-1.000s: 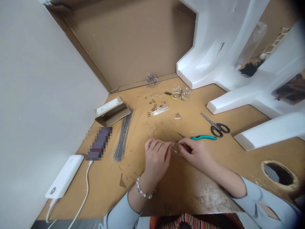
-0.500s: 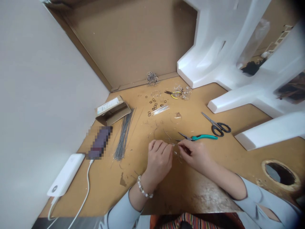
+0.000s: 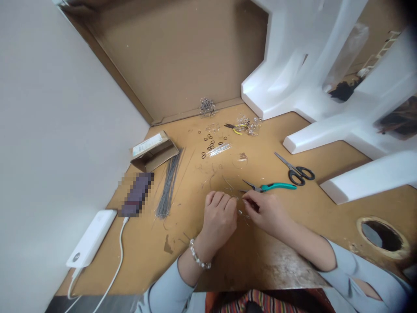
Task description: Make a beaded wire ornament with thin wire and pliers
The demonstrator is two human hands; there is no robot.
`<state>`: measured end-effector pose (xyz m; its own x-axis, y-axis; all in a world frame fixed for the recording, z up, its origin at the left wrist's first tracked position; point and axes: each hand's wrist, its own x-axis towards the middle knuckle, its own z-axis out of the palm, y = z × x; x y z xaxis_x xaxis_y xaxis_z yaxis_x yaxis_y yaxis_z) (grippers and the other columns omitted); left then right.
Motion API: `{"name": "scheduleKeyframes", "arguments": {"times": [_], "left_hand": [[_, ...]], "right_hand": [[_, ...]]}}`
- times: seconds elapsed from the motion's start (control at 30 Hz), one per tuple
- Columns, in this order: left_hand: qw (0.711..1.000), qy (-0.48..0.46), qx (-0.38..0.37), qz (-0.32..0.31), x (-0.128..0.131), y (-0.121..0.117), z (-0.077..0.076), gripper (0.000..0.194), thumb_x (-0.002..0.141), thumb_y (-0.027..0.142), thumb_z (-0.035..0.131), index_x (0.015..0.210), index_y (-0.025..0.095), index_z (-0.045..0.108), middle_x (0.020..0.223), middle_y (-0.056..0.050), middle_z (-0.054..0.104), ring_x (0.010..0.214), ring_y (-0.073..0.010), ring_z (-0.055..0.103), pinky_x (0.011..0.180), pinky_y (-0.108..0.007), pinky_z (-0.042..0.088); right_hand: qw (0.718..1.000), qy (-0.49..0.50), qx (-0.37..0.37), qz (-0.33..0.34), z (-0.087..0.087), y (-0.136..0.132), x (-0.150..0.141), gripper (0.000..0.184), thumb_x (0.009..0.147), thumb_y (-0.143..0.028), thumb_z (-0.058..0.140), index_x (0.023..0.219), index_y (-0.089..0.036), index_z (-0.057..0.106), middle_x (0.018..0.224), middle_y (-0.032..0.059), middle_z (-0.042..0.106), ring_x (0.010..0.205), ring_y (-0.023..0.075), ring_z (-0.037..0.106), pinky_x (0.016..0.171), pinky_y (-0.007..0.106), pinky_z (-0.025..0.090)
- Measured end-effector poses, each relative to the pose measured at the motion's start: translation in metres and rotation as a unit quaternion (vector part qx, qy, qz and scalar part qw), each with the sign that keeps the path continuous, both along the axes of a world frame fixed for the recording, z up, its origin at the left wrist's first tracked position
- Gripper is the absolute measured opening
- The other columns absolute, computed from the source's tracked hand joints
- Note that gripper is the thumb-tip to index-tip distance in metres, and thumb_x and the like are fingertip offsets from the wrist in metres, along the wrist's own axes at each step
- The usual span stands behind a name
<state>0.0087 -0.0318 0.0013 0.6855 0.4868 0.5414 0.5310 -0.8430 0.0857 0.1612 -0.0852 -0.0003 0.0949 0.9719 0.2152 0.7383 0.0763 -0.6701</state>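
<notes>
My left hand point(image 3: 220, 217), fingers curled and wearing a bead bracelet point(image 3: 196, 254) at its wrist, pinches one side of a thin wire piece point(image 3: 238, 198). On the other side, the thumb and forefinger of my right hand point(image 3: 267, 211) are pinched on the same wire. The fingers hide most of it. A small clear bead point(image 3: 240, 212) and fine wire ends show just below, between the hands. Teal-handled pliers point(image 3: 278, 186) lie right behind my right hand. Black-handled scissors point(image 3: 300, 174) rest farther to the right.
Grey wires point(image 3: 169, 187) lie bundled beside an open cardboard box point(image 3: 155, 154). Behind are silvery rods point(image 3: 220, 150), several dark rings point(image 3: 210, 145), yellow-handled pliers point(image 3: 236, 129) and a wire tangle point(image 3: 207, 106). A white power bank point(image 3: 91, 239), white moulded legs point(image 3: 368, 178) and a table hole point(image 3: 382, 237) flank the sides.
My hands stay pinched on the wire, with only a slight shift of the fingers; the left hand has moved a touch to the right. The table items lie as before.
</notes>
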Motion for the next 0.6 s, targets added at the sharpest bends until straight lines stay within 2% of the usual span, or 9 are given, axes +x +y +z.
{"name": "scheduleKeyframes", "arguments": {"times": [0.13,0.23,0.3,0.37,0.47,0.6], "left_hand": [[1.0,-0.004,-0.008,-0.01,0.0,-0.001,0.002,0.011,0.082,0.008,0.049,0.077,0.016,0.055,0.07,-0.004,0.056,0.073,-0.0185,0.046,0.076,-0.034,0.034],[1.0,-0.011,-0.023,-0.015,-0.001,0.0,0.002,0.012,0.083,0.009,0.049,0.078,0.017,0.056,0.07,-0.004,0.057,0.073,-0.0179,0.046,0.076,-0.034,0.034],[0.998,-0.029,-0.049,-0.014,-0.002,0.002,0.001,0.011,0.084,0.01,0.049,0.079,0.017,0.057,0.069,-0.003,0.057,0.072,-0.0175,0.046,0.075,-0.034,0.034],[0.992,-0.064,-0.104,-0.006,-0.002,0.004,0.0,0.011,0.085,0.012,0.05,0.079,0.017,0.057,0.069,-0.003,0.057,0.072,-0.0169,0.046,0.073,-0.033,0.034],[0.963,-0.15,-0.225,0.01,-0.002,0.007,-0.002,0.01,0.086,0.018,0.052,0.078,0.017,0.058,0.076,-0.003,0.057,0.077,-0.0159,0.049,0.072,-0.031,0.038],[0.894,-0.256,-0.367,-0.002,-0.002,0.01,-0.003,0.011,0.084,0.025,0.056,0.078,0.016,0.061,0.09,-0.006,0.057,0.088,-0.0162,0.054,0.078,-0.03,0.043]], "right_hand": [[0.999,0.042,-0.018,-0.019,-0.001,0.001,0.0,0.009,0.075,-0.024,0.051,0.074,-0.021,0.06,0.058,-0.0013,0.06,0.051,0.0108,0.05,0.051,0.022,0.033],[0.998,0.055,-0.02,-0.021,-0.004,0.002,0.002,0.013,0.077,-0.026,0.051,0.074,-0.021,0.062,0.059,-0.001,0.06,0.052,0.0109,0.05,0.052,0.022,0.034],[0.998,0.061,-0.016,-0.015,-0.006,0.004,0.004,0.015,0.078,-0.026,0.049,0.076,-0.021,0.063,0.06,-0.0012,0.06,0.052,0.0104,0.049,0.052,0.022,0.034],[0.997,0.079,-0.017,-0.003,-0.007,0.006,0.006,0.017,0.079,-0.025,0.048,0.079,-0.02,0.064,0.059,-0.0015,0.06,0.051,0.0098,0.047,0.051,0.022,0.034],[0.989,0.138,-0.041,0.026,-0.005,0.009,0.007,0.019,0.08,-0.028,0.047,0.08,-0.018,0.064,0.057,-0.0017,0.057,0.049,0.0092,0.044,0.048,0.021,0.033],[0.969,0.226,-0.088,0.044,-0.002,0.01,0.006,0.02,0.08,-0.032,0.048,0.079,-0.017,0.062,0.053,-0.0022,0.055,0.048,0.0091,0.044,0.046,0.021,0.033]]}}
